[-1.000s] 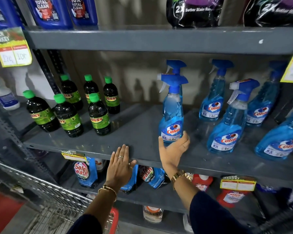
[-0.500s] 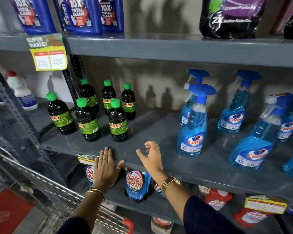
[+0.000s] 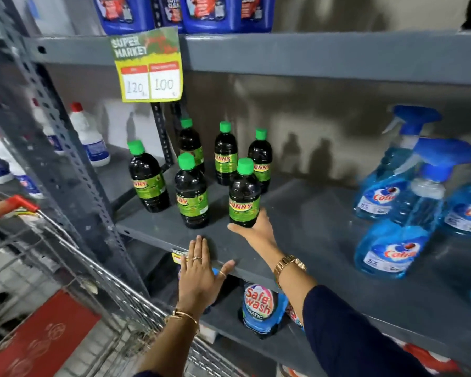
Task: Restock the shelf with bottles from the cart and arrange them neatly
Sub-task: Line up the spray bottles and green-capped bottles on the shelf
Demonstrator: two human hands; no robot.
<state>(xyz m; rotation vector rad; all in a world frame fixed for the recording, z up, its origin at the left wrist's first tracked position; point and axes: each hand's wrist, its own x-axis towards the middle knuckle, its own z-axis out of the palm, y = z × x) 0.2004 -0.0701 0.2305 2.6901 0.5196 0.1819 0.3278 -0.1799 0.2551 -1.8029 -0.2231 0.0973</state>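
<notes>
- Head view: the right hand (image 3: 257,229) reaches onto the grey shelf (image 3: 297,240) and cups the base of a dark bottle with a green cap and green label (image 3: 244,195); its fingers are wrapped round the bottle's lower part from the right and behind, the thumb showing at the front left of the base.
- That bottle stands upright near the shelf's front edge, at the right end of the front row.
- Five more dark green-capped bottles (image 3: 191,191) stand upright to its left and behind it, in two loose rows, close together but not evenly lined up.
- The left hand (image 3: 200,273) lies flat on the shelf's front edge, palm down, fingers straight and spread, gripping nothing; rings show on two fingers.
- Both wrists carry gold bands, and a dark sleeve (image 3: 359,336) covers the right forearm.
- Blue spray bottles (image 3: 392,240) stand well apart to the right on the same shelf.
- A yellow-green price tag (image 3: 148,66) hangs from the shelf above.
- The wire cart (image 3: 93,281) with a red handle sits low at the left.
- A blue pouch (image 3: 259,303) stands on the shelf below.
</notes>
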